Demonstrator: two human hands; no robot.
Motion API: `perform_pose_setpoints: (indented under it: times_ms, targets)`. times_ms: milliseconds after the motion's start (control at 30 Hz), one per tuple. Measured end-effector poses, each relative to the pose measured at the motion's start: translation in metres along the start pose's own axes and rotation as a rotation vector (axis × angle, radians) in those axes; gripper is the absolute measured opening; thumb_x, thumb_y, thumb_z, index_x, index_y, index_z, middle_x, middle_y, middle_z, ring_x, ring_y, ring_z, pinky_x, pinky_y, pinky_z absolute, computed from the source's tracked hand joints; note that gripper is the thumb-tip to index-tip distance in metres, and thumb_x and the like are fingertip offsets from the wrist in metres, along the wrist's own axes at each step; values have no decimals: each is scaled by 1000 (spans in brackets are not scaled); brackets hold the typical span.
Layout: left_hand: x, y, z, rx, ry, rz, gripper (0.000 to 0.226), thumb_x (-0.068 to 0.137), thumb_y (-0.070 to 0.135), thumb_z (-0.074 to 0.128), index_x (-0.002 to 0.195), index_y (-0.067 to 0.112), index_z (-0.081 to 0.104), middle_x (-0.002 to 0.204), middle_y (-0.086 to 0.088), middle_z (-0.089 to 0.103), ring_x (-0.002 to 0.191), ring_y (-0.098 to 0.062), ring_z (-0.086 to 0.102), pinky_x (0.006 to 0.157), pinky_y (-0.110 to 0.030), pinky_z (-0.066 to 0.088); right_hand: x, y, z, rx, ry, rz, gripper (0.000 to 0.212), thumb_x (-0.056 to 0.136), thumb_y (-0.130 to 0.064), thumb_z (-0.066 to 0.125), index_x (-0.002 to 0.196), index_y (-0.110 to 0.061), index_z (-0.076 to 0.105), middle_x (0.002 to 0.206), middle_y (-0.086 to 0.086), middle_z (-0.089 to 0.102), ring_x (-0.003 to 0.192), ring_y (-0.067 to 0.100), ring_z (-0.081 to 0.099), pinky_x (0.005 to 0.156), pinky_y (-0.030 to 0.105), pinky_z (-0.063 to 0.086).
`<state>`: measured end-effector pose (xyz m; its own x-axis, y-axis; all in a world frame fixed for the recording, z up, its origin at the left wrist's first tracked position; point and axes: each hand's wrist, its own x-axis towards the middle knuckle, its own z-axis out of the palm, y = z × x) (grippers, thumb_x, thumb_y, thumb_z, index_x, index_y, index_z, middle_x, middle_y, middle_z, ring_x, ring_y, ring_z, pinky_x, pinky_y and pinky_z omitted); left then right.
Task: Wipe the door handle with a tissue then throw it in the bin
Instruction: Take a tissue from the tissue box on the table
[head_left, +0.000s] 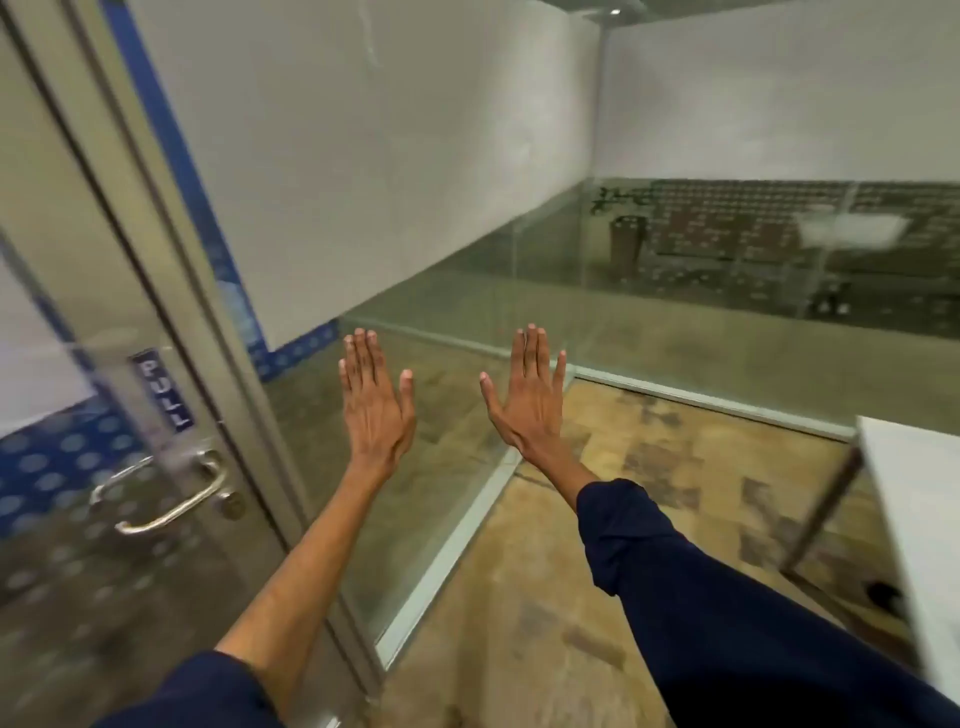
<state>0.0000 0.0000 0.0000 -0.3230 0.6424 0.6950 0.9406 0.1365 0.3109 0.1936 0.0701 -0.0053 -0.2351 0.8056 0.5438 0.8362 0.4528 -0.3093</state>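
Observation:
A curved metal door handle (171, 504) sits on the glass door (78, 571) at the lower left, under a blue PULL sign (162, 391). My left hand (375, 402) is stretched out flat, back up, to the right of the handle and well apart from it. My right hand (527, 397) is held out the same way further right. Both hands are empty with fingers extended. No tissue and no bin are in view.
A metal door frame (244, 415) separates the door from a glass partition wall (467, 338) with a frosted upper band. A white table edge (914, 519) with a metal leg stands at the right. Tan patterned floor (649, 493) lies below.

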Motion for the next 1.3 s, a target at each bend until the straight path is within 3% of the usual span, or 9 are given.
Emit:
perform_pose_setpoints:
  times_ms: [367, 500, 667, 833, 933, 1000, 1067, 1300]
  targets:
    - [-18, 186, 99, -223, -260, 226, 73, 102, 44, 20, 156, -3, 5, 166, -20, 4, 156, -29, -1, 128, -44, -1, -39, 188, -68, -155, 49, 330, 78, 99, -57, 24, 154, -8, -2, 164, 14, -7, 151, 25, -12, 121, 56, 1]
    - [-20, 230, 121, -248, -247, 271, 72, 103, 43, 23, 155, -6, 11, 164, -24, 11, 156, -31, 2, 128, -45, 3, -42, 221, -85, -177, 50, 362, 77, 99, -56, 24, 154, -6, 3, 164, 14, -3, 151, 25, -10, 121, 56, 0]
    - [-44, 335, 160, -332, -328, 411, 71, 103, 41, 26, 152, -9, 21, 161, -26, 22, 155, -33, 7, 128, -46, 8, -71, 311, -124, -214, 95, 530, 75, 100, -55, 26, 154, -5, 11, 164, 14, 3, 152, 25, -6, 121, 56, 1]
    - [-77, 425, 186, -419, -384, 520, 54, 101, 24, 46, 142, -11, 39, 148, -29, 44, 151, -39, 23, 125, -48, 20, -110, 383, -164, -285, 125, 684, 72, 100, -53, 25, 153, -5, 17, 163, 15, 11, 152, 26, 3, 121, 56, 6]
    - [-100, 472, 194, -492, -464, 550, 41, 97, 16, 52, 132, -6, 53, 131, -31, 58, 133, -43, 49, 112, -51, 40, -139, 416, -184, -303, 162, 763, 69, 100, -51, 27, 153, -8, 17, 163, 13, 13, 151, 27, 9, 121, 55, 10]
    - [-114, 501, 199, -481, -522, 584, 33, 99, 19, 48, 124, -1, 58, 106, -28, 69, 102, -43, 66, 90, -49, 52, -155, 436, -195, -298, 189, 839, 66, 101, -49, 29, 153, -9, 20, 162, 12, 19, 150, 28, 16, 120, 54, 16]
    - [-128, 528, 203, -449, -580, 651, 31, 101, 22, 45, 120, 2, 58, 83, -25, 71, 78, -43, 68, 71, -46, 53, -173, 453, -205, -305, 205, 913, 63, 101, -47, 31, 151, -9, 24, 160, 12, 24, 147, 29, 22, 117, 54, 20]
    - [-189, 613, 227, -490, -706, 904, 24, 100, 28, 46, 108, 10, 59, 73, -16, 70, 66, -37, 68, 60, -34, 45, -247, 507, -225, -366, 235, 1099, 44, 100, -33, 38, 136, -9, 44, 143, 10, 48, 133, 28, 39, 109, 51, 29]
